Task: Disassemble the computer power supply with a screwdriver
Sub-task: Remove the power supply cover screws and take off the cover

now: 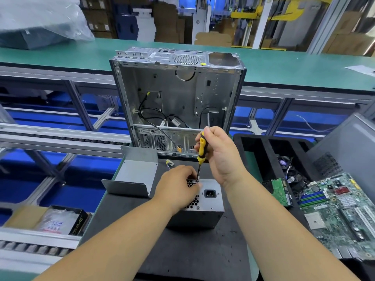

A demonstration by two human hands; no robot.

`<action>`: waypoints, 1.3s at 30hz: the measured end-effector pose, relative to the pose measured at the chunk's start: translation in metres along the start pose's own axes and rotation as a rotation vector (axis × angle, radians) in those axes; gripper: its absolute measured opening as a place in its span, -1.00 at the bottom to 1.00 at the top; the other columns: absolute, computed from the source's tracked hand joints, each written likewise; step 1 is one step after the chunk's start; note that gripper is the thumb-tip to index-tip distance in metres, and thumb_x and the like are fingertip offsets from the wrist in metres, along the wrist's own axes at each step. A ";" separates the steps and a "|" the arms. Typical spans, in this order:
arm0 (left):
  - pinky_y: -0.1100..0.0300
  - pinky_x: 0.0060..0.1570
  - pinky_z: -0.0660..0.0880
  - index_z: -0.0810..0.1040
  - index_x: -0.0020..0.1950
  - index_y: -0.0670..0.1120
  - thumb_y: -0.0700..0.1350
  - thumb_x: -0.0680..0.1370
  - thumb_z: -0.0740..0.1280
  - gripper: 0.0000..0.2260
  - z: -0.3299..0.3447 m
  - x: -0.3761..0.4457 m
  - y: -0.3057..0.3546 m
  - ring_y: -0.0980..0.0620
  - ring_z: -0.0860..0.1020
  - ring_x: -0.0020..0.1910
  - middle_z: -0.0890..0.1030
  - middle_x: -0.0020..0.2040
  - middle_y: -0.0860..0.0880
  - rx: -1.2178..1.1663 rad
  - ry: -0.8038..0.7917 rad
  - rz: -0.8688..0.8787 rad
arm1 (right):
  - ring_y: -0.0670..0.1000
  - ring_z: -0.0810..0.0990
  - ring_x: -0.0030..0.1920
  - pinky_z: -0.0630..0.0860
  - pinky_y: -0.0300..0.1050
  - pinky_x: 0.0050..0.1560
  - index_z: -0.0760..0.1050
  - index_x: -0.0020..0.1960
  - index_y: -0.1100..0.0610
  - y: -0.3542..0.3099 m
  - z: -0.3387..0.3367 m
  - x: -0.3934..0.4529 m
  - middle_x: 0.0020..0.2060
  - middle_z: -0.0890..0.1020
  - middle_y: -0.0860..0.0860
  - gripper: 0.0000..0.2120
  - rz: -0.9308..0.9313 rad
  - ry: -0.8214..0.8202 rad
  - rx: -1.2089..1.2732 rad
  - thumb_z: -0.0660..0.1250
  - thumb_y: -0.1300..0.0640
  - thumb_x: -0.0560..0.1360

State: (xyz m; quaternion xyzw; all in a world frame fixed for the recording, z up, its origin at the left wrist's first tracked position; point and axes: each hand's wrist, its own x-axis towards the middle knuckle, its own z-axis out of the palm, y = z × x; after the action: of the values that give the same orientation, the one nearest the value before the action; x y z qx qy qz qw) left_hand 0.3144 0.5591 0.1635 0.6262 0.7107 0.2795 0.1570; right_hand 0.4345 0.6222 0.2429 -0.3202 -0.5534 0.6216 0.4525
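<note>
On a black mat (192,250), the left hand (178,189) grips the power supply (205,207), hiding its grille; the right hand (219,153) clamps the screwdriver (202,148).

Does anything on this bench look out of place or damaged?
Nothing looks damaged. One loose grey metal cover lies left of the power supply, and a small wire connector lies loose behind it; both suit a disassembly bench.

Only thing I'm managing to read here is "PRIME" in pale letters, running sideways on the dark side of the cardboard box (78,223) at lower left. The bag (53,221) inside it is showing red and blue print, way too blurry to read.
</note>
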 end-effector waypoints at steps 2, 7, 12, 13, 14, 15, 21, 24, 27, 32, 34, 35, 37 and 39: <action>0.22 -0.07 0.41 0.47 -0.11 0.18 0.10 0.48 0.39 -0.89 0.000 0.000 0.001 0.11 0.51 -0.01 0.56 -0.05 0.16 0.001 -0.001 -0.002 | -0.04 0.57 -0.22 0.54 -0.10 -0.08 0.51 -0.07 0.13 -0.001 -0.001 0.000 -0.24 0.61 -0.04 -0.78 0.023 0.004 0.020 0.21 0.03 0.66; 0.23 -0.14 0.34 0.45 -0.13 0.19 0.12 0.47 0.38 -0.89 0.000 -0.001 0.001 0.12 0.50 -0.04 0.54 -0.08 0.17 0.009 0.008 -0.004 | -0.05 0.47 -0.32 0.46 -0.18 -0.15 0.55 -0.12 0.18 0.000 0.005 -0.001 -0.36 0.52 -0.01 -0.58 0.055 -0.052 0.152 0.05 0.00 0.71; 0.21 -0.16 0.33 0.44 -0.15 0.18 0.12 0.46 0.38 -0.87 0.001 -0.001 0.000 0.10 0.50 -0.05 0.54 -0.10 0.15 0.013 0.015 0.007 | -0.05 0.27 -0.42 0.27 -0.20 -0.33 0.49 -0.13 0.17 0.004 0.010 0.001 -0.46 0.37 -0.01 -0.54 0.040 -0.097 0.232 0.01 -0.12 0.68; 0.21 -0.17 0.32 0.44 -0.15 0.17 0.12 0.46 0.38 -0.87 0.001 -0.001 0.000 0.10 0.50 -0.05 0.54 -0.10 0.14 0.015 0.017 0.009 | -0.04 0.28 -0.42 0.27 -0.20 -0.34 0.44 -0.12 0.14 0.004 0.010 0.001 -0.45 0.39 0.00 -0.60 0.035 -0.106 0.240 0.06 -0.14 0.64; 0.21 -0.17 0.32 0.43 -0.15 0.17 0.12 0.46 0.38 -0.87 0.001 0.000 0.000 0.09 0.50 -0.05 0.55 -0.09 0.14 0.015 0.018 0.011 | -0.03 0.29 -0.41 0.28 -0.19 -0.34 0.40 -0.13 0.12 0.005 0.009 0.001 -0.42 0.41 0.00 -0.67 0.022 -0.111 0.227 0.11 -0.12 0.60; 0.20 -0.16 0.32 0.44 -0.14 0.16 0.12 0.46 0.38 -0.87 0.001 0.000 -0.001 0.09 0.50 -0.05 0.55 -0.09 0.14 0.013 0.019 0.015 | -0.02 0.32 -0.40 0.31 -0.19 -0.31 0.36 -0.14 0.11 0.005 0.008 0.001 -0.39 0.45 0.01 -0.73 0.005 -0.107 0.195 0.16 -0.09 0.58; 0.21 -0.09 0.37 0.52 -0.07 0.14 0.12 0.47 0.38 -0.89 0.002 -0.001 -0.001 0.10 0.51 -0.02 0.56 -0.06 0.16 0.010 0.032 0.021 | -0.04 0.53 -0.30 0.53 -0.11 -0.11 0.44 -0.09 0.13 0.001 0.000 0.000 -0.27 0.59 -0.03 -0.74 0.024 -0.002 0.140 0.23 -0.05 0.61; 0.20 -0.09 0.39 0.51 -0.07 0.15 0.12 0.47 0.37 -0.89 0.002 -0.002 -0.001 0.09 0.51 -0.01 0.56 -0.06 0.16 0.011 0.023 0.016 | -0.04 0.55 -0.29 0.54 -0.10 -0.06 0.49 -0.04 0.18 -0.003 0.000 0.000 -0.29 0.60 -0.03 -0.72 0.072 0.026 0.142 0.19 -0.02 0.66; 0.20 -0.08 0.39 0.51 -0.09 0.14 0.11 0.48 0.38 -0.89 0.001 -0.002 0.000 0.09 0.51 -0.01 0.56 -0.06 0.15 0.016 0.022 0.024 | -0.05 0.52 -0.31 0.52 -0.18 -0.16 0.53 -0.10 0.20 -0.006 0.006 0.000 -0.33 0.57 -0.01 -0.64 0.107 0.004 0.182 0.13 -0.01 0.69; 0.21 -0.16 0.30 0.43 -0.15 0.17 0.10 0.47 0.38 -0.87 0.000 -0.003 0.000 0.10 0.48 -0.07 0.52 -0.12 0.15 0.009 0.015 0.028 | -0.04 0.26 -0.43 0.20 -0.18 -0.34 0.48 -0.21 0.21 -0.001 0.016 0.000 -0.49 0.36 0.02 -0.47 0.063 -0.054 0.218 -0.05 -0.06 0.72; 0.21 -0.17 0.29 0.43 -0.14 0.16 0.10 0.47 0.37 -0.87 0.000 -0.002 0.000 0.10 0.48 -0.08 0.52 -0.11 0.15 0.018 0.016 0.030 | -0.04 0.21 -0.44 0.14 -0.15 -0.34 0.43 -0.17 0.20 0.001 0.016 0.001 -0.49 0.33 0.01 -0.50 0.040 -0.075 0.266 -0.05 -0.10 0.70; 0.21 -0.17 0.30 0.45 -0.14 0.15 0.09 0.47 0.37 -0.88 0.000 -0.002 0.000 0.09 0.48 -0.07 0.53 -0.11 0.14 0.020 0.019 0.030 | -0.03 0.22 -0.43 0.15 -0.15 -0.34 0.39 -0.15 0.17 0.001 0.015 0.001 -0.47 0.35 0.01 -0.56 0.030 -0.090 0.271 0.00 -0.12 0.68; 0.19 -0.16 0.33 0.48 -0.11 0.12 0.09 0.47 0.37 -0.89 0.001 -0.001 0.000 0.08 0.49 -0.07 0.54 -0.10 0.13 0.019 0.023 0.034 | -0.02 0.30 -0.39 0.26 -0.18 -0.31 0.33 -0.14 0.13 0.003 0.012 0.001 -0.40 0.42 0.01 -0.72 0.006 -0.096 0.224 0.15 -0.06 0.60; 0.18 -0.11 0.39 0.51 -0.08 0.10 0.09 0.47 0.37 -0.89 0.001 -0.001 -0.001 0.08 0.50 -0.05 0.55 -0.09 0.13 0.013 0.021 0.039 | -0.01 0.40 -0.34 0.39 -0.21 -0.27 0.33 -0.13 0.13 0.003 0.009 0.000 -0.33 0.51 0.00 -0.79 -0.008 -0.077 0.160 0.20 0.00 0.55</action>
State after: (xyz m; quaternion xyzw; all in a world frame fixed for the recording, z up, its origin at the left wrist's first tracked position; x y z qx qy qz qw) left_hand 0.3146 0.5582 0.1617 0.6379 0.7019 0.2842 0.1401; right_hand 0.4258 0.6184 0.2411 -0.2568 -0.5201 0.6740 0.4575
